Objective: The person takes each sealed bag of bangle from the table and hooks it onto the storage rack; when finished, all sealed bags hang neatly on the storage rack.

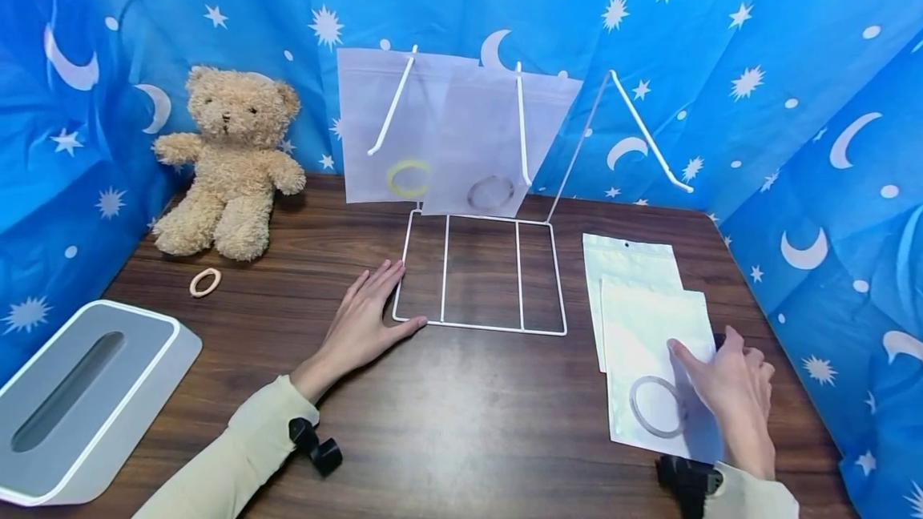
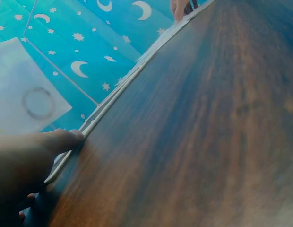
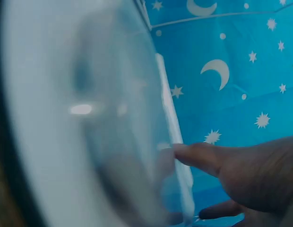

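Observation:
My left hand (image 1: pixel 364 323) lies at the front left corner of a white wire rack (image 1: pixel 483 326). Its thumb touches the front rail and its fingertips reach the left rail. Two translucent zip pouches hang on the rack: one shows a yellow ring (image 1: pixel 408 179), the other a grey ring (image 1: pixel 492 193). At the right, my right hand (image 1: pixel 735 391) is over the edge of a white zip pouch (image 1: pixel 649 327) showing a grey ring (image 1: pixel 656 407). The thumb rests on the pouch's face; the other fingers are beside its right edge. Another white pouch (image 1: pixel 627 259) lies partly beneath it.
A teddy bear (image 1: pixel 234 154) sits at the back left, with a pale wooden ring (image 1: pixel 205 283) in front. A white and grey tissue box (image 1: pixel 147 415) stands at the left edge. The rack's right hook (image 1: pixel 649 130) holds nothing. Blue patterned curtains (image 1: pixel 793 46) enclose the table.

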Available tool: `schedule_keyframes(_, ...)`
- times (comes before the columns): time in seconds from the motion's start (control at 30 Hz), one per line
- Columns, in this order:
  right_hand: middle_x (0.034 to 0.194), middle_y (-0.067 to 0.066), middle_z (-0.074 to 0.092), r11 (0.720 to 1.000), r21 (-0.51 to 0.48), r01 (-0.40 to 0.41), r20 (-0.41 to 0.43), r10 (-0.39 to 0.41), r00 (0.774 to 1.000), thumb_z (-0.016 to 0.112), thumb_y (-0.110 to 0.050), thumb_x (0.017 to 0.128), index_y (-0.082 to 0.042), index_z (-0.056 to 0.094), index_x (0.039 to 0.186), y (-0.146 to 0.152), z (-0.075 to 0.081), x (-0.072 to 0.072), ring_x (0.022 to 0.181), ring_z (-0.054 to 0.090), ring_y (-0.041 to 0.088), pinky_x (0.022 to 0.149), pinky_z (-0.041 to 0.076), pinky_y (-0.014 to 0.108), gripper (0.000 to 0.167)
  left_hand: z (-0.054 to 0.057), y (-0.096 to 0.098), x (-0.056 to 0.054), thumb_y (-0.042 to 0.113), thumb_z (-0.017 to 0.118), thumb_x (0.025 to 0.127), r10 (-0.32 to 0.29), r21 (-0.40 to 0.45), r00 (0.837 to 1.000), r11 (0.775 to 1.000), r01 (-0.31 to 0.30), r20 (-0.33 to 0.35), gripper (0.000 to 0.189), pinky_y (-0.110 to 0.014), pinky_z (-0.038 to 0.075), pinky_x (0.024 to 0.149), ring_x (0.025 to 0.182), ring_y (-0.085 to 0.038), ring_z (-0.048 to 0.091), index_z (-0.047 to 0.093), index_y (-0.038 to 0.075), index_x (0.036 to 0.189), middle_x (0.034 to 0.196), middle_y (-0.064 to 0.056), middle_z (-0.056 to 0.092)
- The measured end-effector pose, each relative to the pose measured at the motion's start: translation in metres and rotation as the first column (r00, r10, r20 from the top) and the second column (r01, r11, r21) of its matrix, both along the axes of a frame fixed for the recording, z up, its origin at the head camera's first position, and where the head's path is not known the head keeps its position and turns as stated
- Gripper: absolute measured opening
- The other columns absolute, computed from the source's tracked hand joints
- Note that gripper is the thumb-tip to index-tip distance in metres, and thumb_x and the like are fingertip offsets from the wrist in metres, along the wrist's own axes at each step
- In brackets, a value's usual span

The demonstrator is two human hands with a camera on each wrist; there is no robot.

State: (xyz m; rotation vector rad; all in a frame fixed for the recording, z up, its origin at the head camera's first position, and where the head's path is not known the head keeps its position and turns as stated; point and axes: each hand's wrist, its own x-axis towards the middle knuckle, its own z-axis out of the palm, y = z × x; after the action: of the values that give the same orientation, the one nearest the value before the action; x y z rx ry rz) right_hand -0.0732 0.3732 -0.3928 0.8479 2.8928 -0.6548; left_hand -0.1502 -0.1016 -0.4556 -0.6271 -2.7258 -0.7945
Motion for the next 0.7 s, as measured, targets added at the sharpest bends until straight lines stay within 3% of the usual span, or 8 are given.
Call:
schedule_keyframes(0.07, 0.139, 0.046, 0.020, 0.999, -0.006, 0.039, 0.019, -0.039, 0.999, 0.057, -0.062, 0.089, 0.010, 0.009, 0.151, 0.005, -0.004, 0.000, 0.125, 0.019, 0.059, 0.100, 0.025, 0.071, 0.107, 0.000, 0.000, 0.000, 0.061, 0.067, 0.083, 0.000, 0.001, 1.000, 1.000, 0.000, -0.003, 0.091, -0.045, 0.014, 0.117, 0.143, -0.024, 0.028, 0.041, 0.002, 0.148, 0.152, -0.009, 0.040)
schedule_keyframes(0.23, 0.137, 0.040, 0.032, 0.995, -0.032, 0.097, -0.099, -0.100, 0.990, 0.064, -0.050, 0.091, 0.008, 0.016, 0.151, 0.003, -0.012, -0.002, 0.123, 0.028, 0.054, 0.097, 0.032, 0.069, 0.097, 0.000, 0.001, 0.001, 0.062, 0.066, 0.084, -0.002, -0.003, 1.000, 1.000, 0.002, -0.003, 0.091, -0.045, 0.014, 0.117, 0.143, -0.024, 0.028, 0.041, 0.003, 0.148, 0.152, -0.009, 0.040)
schedule_keyframes(0.4, 0.130, 0.037, 0.035, 0.978, -0.116, 0.173, -0.228, -0.196, 0.954, 0.071, -0.038, 0.089, 0.001, 0.008, 0.150, -0.001, -0.016, -0.001, 0.117, 0.037, 0.052, 0.092, 0.036, 0.066, 0.095, 0.000, 0.001, 0.001, 0.063, 0.066, 0.084, 0.000, -0.005, 1.000, 1.000, -0.001, -0.006, 0.091, -0.045, 0.015, 0.117, 0.143, -0.024, 0.028, 0.041, 0.003, 0.148, 0.152, -0.009, 0.040)
schedule_keyframes(0.47, 0.130, 0.035, 0.036, 0.976, -0.133, 0.170, -0.285, -0.202, 0.937, 0.071, -0.032, 0.089, -0.001, 0.017, 0.145, -0.003, -0.017, 0.000, 0.116, 0.039, 0.052, 0.093, 0.036, 0.066, 0.084, 0.000, 0.000, 0.001, 0.062, 0.066, 0.084, -0.001, -0.005, 1.000, 1.000, 0.000, -0.011, 0.091, -0.045, 0.015, 0.117, 0.143, -0.025, 0.028, 0.041, 0.003, 0.148, 0.152, -0.009, 0.040)
schedule_keyframes(0.57, 0.128, 0.031, 0.039, 0.987, -0.114, 0.117, -0.362, -0.150, 0.920, 0.069, -0.026, 0.092, 0.004, 0.042, 0.131, -0.003, -0.017, 0.002, 0.117, 0.039, 0.049, 0.096, 0.033, 0.065, 0.057, -0.001, 0.000, 0.001, 0.062, 0.066, 0.084, -0.002, -0.009, 1.000, 1.000, 0.002, -0.013, 0.091, -0.045, 0.015, 0.117, 0.143, -0.025, 0.029, 0.041, 0.002, 0.148, 0.152, -0.010, 0.040)
schedule_keyframes(0.63, 0.130, 0.029, 0.043, 0.991, -0.110, 0.074, -0.381, -0.111, 0.918, 0.067, -0.026, 0.093, 0.003, 0.056, 0.124, -0.001, -0.015, 0.004, 0.120, 0.039, 0.047, 0.099, 0.031, 0.065, 0.043, -0.001, 0.001, 0.001, 0.062, 0.066, 0.084, -0.003, -0.009, 1.000, 1.000, 0.003, -0.013, 0.091, -0.045, 0.015, 0.117, 0.143, -0.024, 0.028, 0.041, 0.002, 0.148, 0.152, -0.010, 0.040)
schedule_keyframes(0.7, 0.135, 0.026, 0.048, 0.986, -0.162, 0.036, -0.371, -0.095, 0.924, 0.065, -0.033, 0.095, -0.002, 0.064, 0.123, 0.002, -0.013, 0.005, 0.127, 0.039, 0.045, 0.103, 0.029, 0.064, 0.042, -0.001, 0.001, 0.001, 0.062, 0.066, 0.084, -0.004, -0.009, 1.000, 1.000, 0.004, -0.015, 0.091, -0.045, 0.015, 0.117, 0.143, -0.024, 0.028, 0.040, 0.002, 0.148, 0.152, -0.010, 0.040)
